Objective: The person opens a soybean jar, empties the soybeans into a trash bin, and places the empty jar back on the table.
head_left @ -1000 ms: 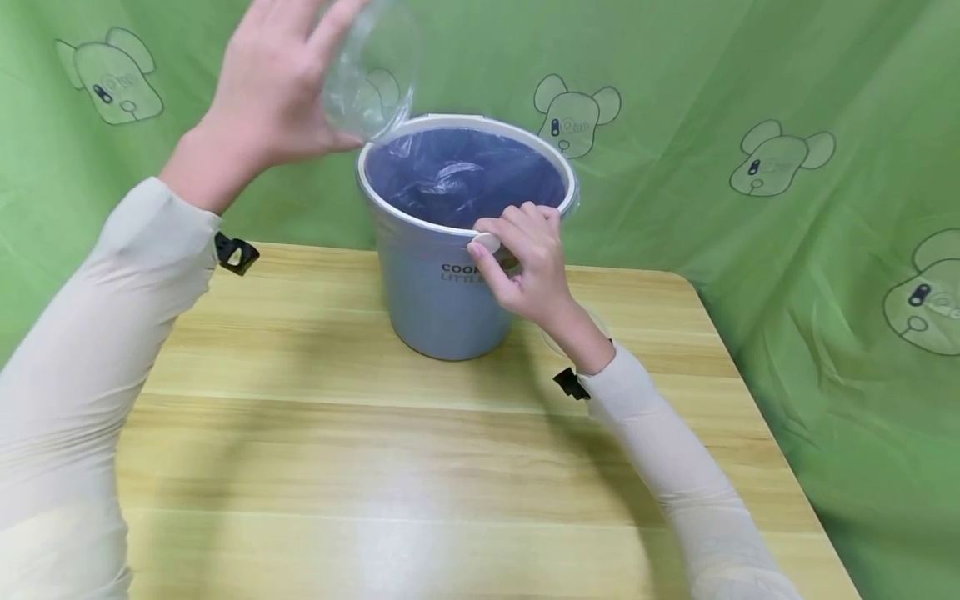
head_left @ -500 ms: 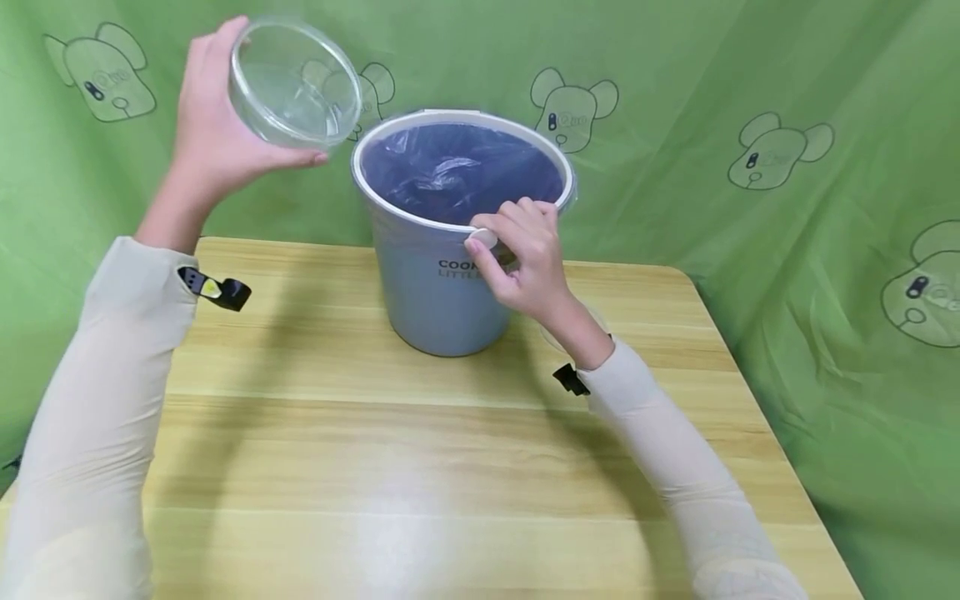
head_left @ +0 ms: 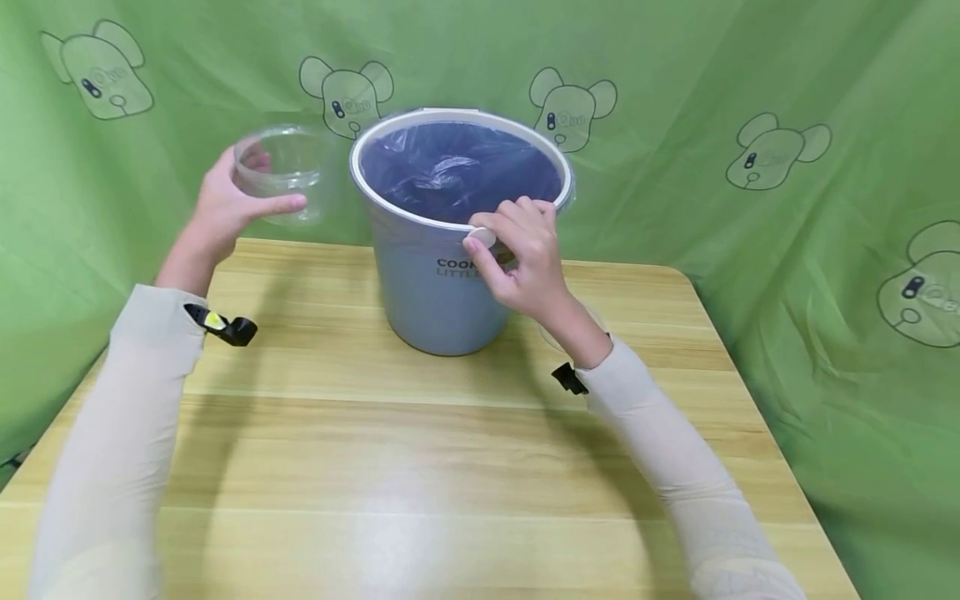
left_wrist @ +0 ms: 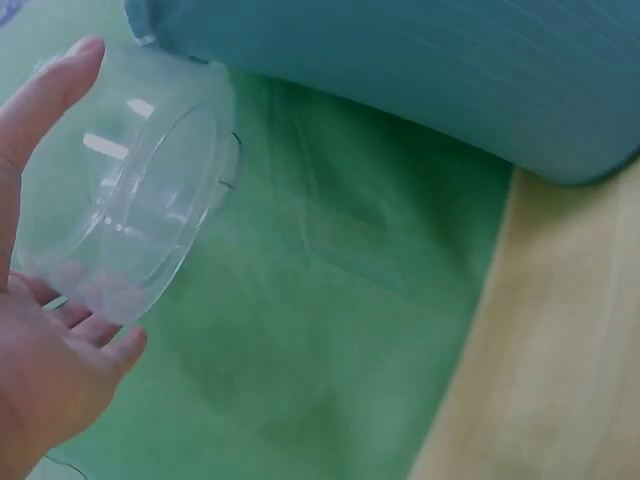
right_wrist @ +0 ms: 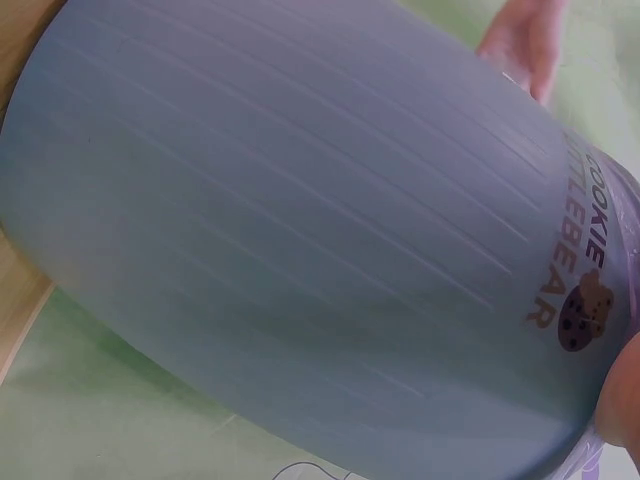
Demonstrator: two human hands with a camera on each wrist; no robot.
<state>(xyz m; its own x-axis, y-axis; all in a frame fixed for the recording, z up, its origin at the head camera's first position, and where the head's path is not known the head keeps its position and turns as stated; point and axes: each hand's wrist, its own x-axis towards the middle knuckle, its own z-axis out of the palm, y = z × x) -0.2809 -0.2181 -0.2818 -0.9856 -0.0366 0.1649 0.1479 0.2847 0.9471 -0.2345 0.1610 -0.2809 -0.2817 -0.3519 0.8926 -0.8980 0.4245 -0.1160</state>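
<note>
A grey-blue bin with a white rim and a dark blue liner stands on the wooden table near its far edge. My right hand grips the bin's near rim, fingers curled over it. My left hand holds a clear round plastic container in the air, left of the bin and above the table's far left corner. The left wrist view shows the container between thumb and fingers, with the bin's wall above it. The bin's side with its printed cookie label fills the right wrist view.
A green cloth with bear prints hangs behind and to the right of the table. The table's right edge runs close to the cloth. A faint round clear object lies on the table behind my right wrist.
My left hand has carried the clear container down and to the left, away from the bin's rim, turning it from tipped to nearly upright. The right hand has stayed on the rim.
</note>
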